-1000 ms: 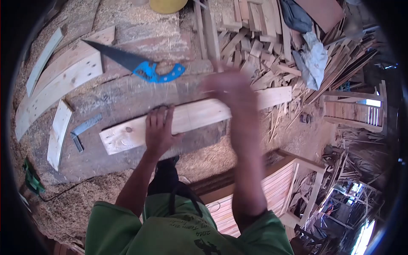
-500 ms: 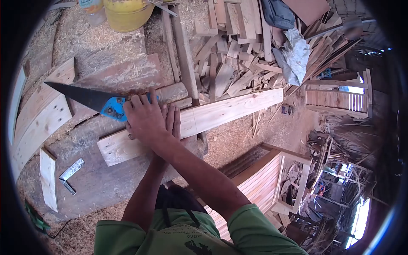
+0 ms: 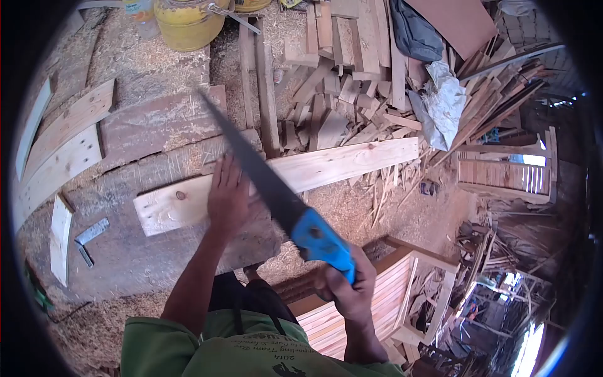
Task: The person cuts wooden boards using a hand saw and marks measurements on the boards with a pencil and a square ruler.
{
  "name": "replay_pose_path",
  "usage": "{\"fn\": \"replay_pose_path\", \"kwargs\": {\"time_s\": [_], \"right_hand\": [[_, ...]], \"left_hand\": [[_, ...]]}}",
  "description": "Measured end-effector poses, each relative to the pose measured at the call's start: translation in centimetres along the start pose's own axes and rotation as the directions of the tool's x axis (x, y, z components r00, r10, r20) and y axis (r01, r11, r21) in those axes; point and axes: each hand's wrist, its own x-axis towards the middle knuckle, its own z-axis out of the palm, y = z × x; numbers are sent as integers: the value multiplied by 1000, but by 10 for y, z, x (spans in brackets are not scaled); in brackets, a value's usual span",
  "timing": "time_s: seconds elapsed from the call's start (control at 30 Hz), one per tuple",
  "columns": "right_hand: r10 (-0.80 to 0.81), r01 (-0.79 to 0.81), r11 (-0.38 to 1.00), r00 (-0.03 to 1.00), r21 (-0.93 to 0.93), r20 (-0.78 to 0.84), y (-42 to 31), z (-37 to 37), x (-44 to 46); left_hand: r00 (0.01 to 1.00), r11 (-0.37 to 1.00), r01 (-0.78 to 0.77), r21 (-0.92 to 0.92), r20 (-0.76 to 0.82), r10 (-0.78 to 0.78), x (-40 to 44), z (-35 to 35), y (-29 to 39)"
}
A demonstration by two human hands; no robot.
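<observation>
A long pale wooden board [image 3: 352,160] lies across the worn workbench, its right part reaching past the bench edge. My left hand [image 3: 228,195] rests flat on the board, fingers extended, left of the saw blade. Closed around the blue handle of a handsaw [image 3: 323,242] is my right hand [image 3: 352,283], in front of my body. The dark blade points up and left, crossing over the board above its middle; whether it touches the wood I cannot tell.
A metal square [image 3: 92,232] and a short board [image 3: 61,239] lie at the bench's left, near curved boards [image 3: 69,135]. Yellow containers [image 3: 188,25] stand at the top. Wood offcuts [image 3: 333,129] are heaped behind the board. A slatted wooden panel [image 3: 358,301] is at lower right.
My right hand has taken the saw by its handle from beyond the board and brought it back toward my body, right of my left hand. My left hand has stayed on the board.
</observation>
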Motion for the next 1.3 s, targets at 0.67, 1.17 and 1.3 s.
{"fn": "replay_pose_path", "kwargs": {"time_s": [0.67, 1.17, 1.3], "right_hand": [[1, -25, 945, 997, -325, -72, 75, -21, -38], [-78, 18, 903, 989, -429, -123, 94, 5, 31], [73, -142, 884, 983, -446, -168, 71, -16, -47]], "left_hand": [[952, 960, 244, 139, -226, -209, 42, 32, 15], [949, 962, 249, 115, -229, -218, 40, 28, 18], [944, 962, 258, 94, -235, -231, 42, 29, 18]]}}
